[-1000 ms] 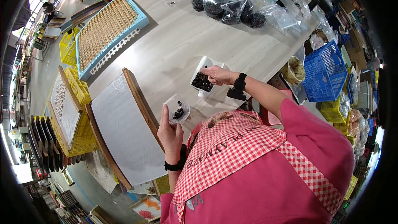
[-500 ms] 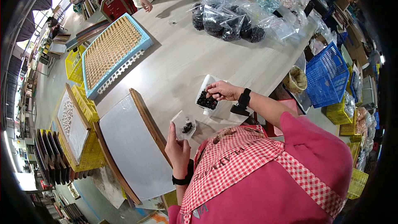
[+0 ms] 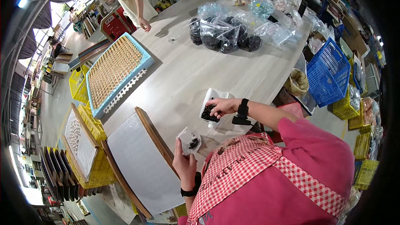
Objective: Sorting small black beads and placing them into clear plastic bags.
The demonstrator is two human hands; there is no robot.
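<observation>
A small translucent tray (image 3: 192,134) with a cluster of small black pieces (image 3: 193,143) is in my left hand (image 3: 184,163), index finger stretched along its side. To its right, on the table, stands a white scoop-like container (image 3: 211,94) holding many small black bead-like pieces (image 3: 207,113). My right hand (image 3: 225,106) reaches over its right rim, the bent fingertips down among those pieces. Whatever lies between these fingertips is hidden.
A white-covered board with wooden edges (image 3: 141,154) lies at the left. Beyond it is a blue-framed tray with rows of small tan pieces (image 3: 116,68). Bags of black pieces (image 3: 221,37) sit at the back, near a co-worker's hand (image 3: 144,25). Blue basket (image 3: 329,73) at the right.
My right hand's fingers have gone lower into the black pieces in the white container. My left hand still holds the small tray. The whole view has shifted, showing more of the co-worker.
</observation>
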